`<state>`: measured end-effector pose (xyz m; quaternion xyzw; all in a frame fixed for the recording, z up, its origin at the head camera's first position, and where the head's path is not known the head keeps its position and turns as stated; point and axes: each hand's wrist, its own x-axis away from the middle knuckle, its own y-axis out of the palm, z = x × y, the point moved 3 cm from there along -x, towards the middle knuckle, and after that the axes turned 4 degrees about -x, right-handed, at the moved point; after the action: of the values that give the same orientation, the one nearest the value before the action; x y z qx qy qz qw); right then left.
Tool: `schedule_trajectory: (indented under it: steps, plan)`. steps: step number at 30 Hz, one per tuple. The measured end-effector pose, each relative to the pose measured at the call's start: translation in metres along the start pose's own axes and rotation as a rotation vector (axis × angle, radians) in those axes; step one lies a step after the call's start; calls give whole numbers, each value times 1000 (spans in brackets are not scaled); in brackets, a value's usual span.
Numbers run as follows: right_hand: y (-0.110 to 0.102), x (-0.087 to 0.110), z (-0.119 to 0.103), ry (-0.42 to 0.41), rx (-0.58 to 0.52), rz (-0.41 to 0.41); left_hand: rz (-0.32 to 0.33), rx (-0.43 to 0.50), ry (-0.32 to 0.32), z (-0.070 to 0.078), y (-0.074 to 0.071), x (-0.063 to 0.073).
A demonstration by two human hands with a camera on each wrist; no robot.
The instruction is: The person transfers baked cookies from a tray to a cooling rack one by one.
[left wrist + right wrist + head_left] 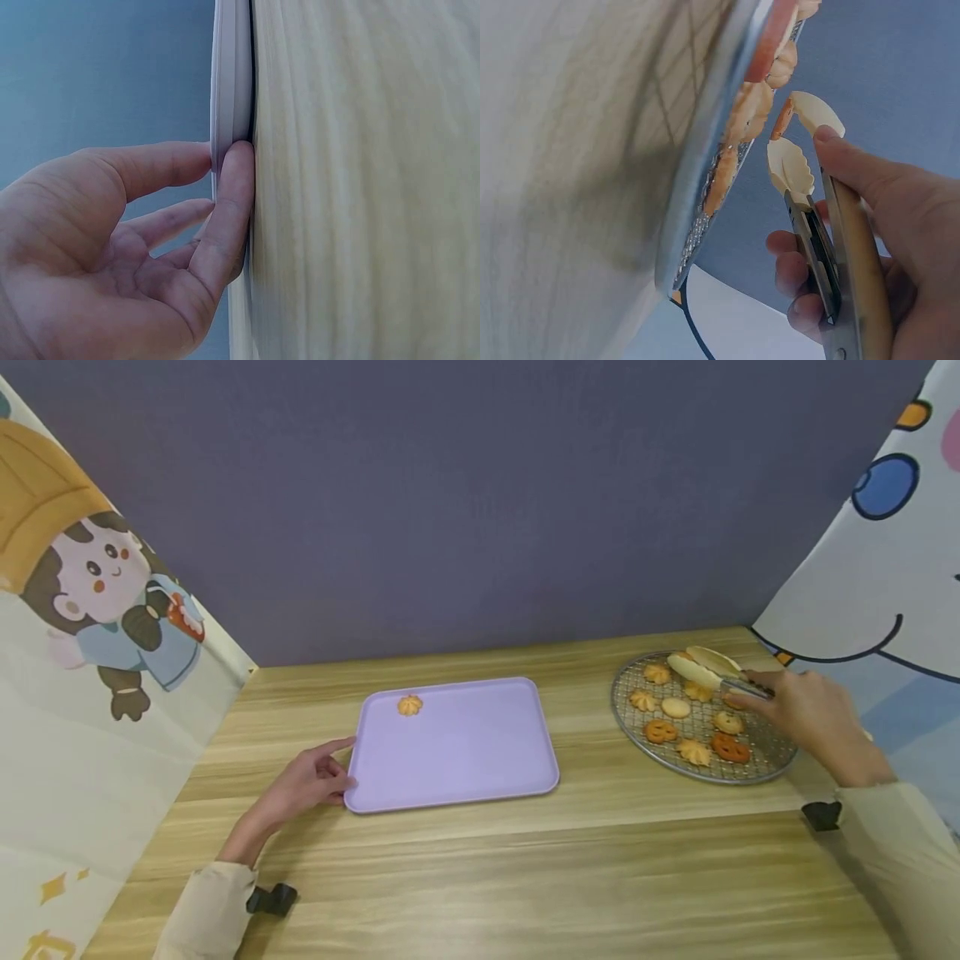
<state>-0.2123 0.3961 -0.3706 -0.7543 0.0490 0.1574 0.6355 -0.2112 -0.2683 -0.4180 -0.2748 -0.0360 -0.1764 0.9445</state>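
A pale purple tray (457, 743) lies on the table, with one flower-shaped cookie (409, 705) near its back left corner. At the tray's left edge, my left hand (306, 783) pinches the rim (229, 82) between thumb and fingers. My right hand (813, 714) grips metal tongs (832, 255) with cream, scalloped tips, held over the back of a round wire rack (633, 739). Between the tips sits a brown-orange cookie (781, 120), mostly hidden in the head view. Below it on the rack are several cookies, including a pretzel-shaped one (661, 732) and a plain round one (676, 707).
The wooden table (525, 885) carries the tray at the middle and the rack at the right. A dark grey-blue wall (480, 510) stands behind. Printed cartoon panels flank both sides; the right one (847, 602) is close to the rack.
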Motion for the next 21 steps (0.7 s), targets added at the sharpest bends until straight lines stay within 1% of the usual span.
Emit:
schedule_trajectory:
  steps: [8,16,21]
  plan:
    - [5,-2,3,46,16,-59,-3,12,-2,0,1,-1]
    - [7,-2,4,41,5,-64,1,12,-2,1,0,0]
    - [5,-2,3,64,3,-74,3,12,-2,0,0,0]
